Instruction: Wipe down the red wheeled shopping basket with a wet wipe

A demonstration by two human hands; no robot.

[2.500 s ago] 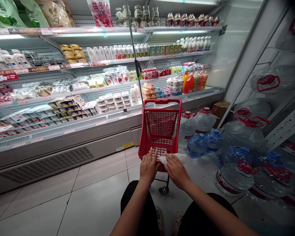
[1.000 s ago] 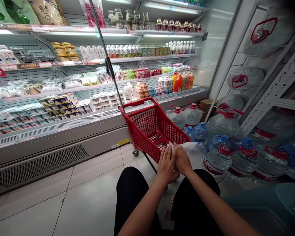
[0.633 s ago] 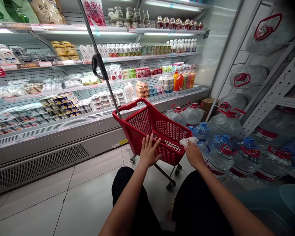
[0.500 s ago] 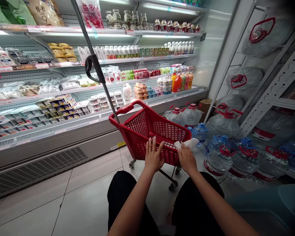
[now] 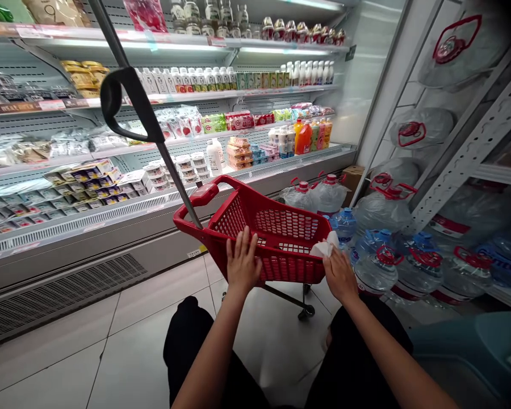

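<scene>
A small red plastic shopping cart on wheels stands before my knees, with a grey pole and black handle rising from its left end. My left hand lies on the near rim of the basket, fingers spread, with nothing in it. At the right end of the same rim, my right hand presses a white cloth or tissue against the red plastic. Part of the white piece is hidden under the fingers. The inside of the basket shows only its slotted red floor.
An open chiller with shelves of dairy and drinks runs along the back and left. Large water bottles crowd the floor at right, beside a white metal rack. A blue-grey plastic object sits at lower right.
The cart has come closer and its pole leans further left in view. My left hand has shifted left along the rim; my right hand with the white piece has moved slightly right.
</scene>
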